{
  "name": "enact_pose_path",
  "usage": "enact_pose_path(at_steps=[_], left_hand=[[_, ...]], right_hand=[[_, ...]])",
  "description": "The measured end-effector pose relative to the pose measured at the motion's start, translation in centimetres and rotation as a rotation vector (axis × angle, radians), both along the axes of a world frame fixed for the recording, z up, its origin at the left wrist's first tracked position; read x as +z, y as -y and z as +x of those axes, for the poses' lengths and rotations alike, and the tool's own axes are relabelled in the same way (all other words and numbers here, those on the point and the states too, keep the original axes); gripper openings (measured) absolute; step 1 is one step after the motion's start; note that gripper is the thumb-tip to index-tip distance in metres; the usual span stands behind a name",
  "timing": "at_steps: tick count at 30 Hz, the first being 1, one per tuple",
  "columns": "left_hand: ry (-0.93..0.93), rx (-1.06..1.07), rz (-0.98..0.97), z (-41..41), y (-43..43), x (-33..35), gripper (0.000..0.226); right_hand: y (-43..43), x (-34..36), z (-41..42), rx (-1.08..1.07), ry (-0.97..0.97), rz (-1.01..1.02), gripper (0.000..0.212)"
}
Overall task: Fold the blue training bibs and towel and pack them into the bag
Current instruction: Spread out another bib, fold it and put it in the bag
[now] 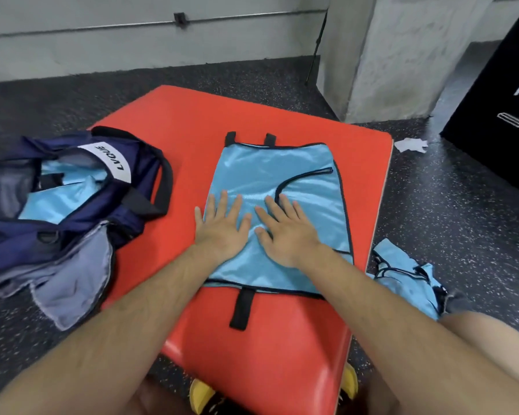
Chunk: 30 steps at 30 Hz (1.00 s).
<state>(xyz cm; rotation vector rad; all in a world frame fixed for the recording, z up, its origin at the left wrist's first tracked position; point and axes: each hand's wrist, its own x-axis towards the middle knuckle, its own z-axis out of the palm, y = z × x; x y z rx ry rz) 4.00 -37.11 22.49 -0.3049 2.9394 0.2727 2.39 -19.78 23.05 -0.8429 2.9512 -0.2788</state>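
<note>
In the head view, a light blue bib [270, 181] is lying flat on the red pad [192, 121]. Its long axis is running from the pad's near edge toward its far edge, with two black straps pointing away from the person and one pointing back. The left hand [222, 226] and right hand [285, 232] are pressing side by side on the bib's near half, palms down, fingers straight and spread, gripping nothing. A navy bag [81, 223] is sitting open over the pad's left edge, showing blue fabric inside. A crumpled bib [408, 274] is lying on the speckled floor [450, 205] right of the pad. A black box [498, 115] is standing beyond its far right corner, and a grey wall [132, 49] is running behind it.
</note>
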Motion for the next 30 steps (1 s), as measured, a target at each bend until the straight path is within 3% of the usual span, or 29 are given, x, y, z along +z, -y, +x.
enact_pose_path(at_steps=[4,8,13,19,30], left_hand=[[0.033,-0.132,-0.004,3.5,-0.6,1.3,0.069],[-0.101,-0.354,0.090,6.4,0.4,1.2,0.059],[-0.149,-0.299,0.097,8.6,-0.5,-0.4,0.064],[-0.142,-0.290,0.165,11.2,-2.2,-0.2,0.059],[-0.160,-0.321,0.061,11.9,-2.1,-0.8,0.068]], right_hand=[[-0.4,-0.1,3.8,0.053,-0.124,-0.122,0.066],[-0.6,-0.8,7.1,0.058,-0.047,-0.140,0.072],[-1.1,-0.4,7.4,0.045,0.027,-0.111,0.058],[-2.3,-0.7,10.1,0.051,0.025,-0.135,0.056],[-3.2,-1.0,10.4,0.049,0.042,-0.124,0.059]])
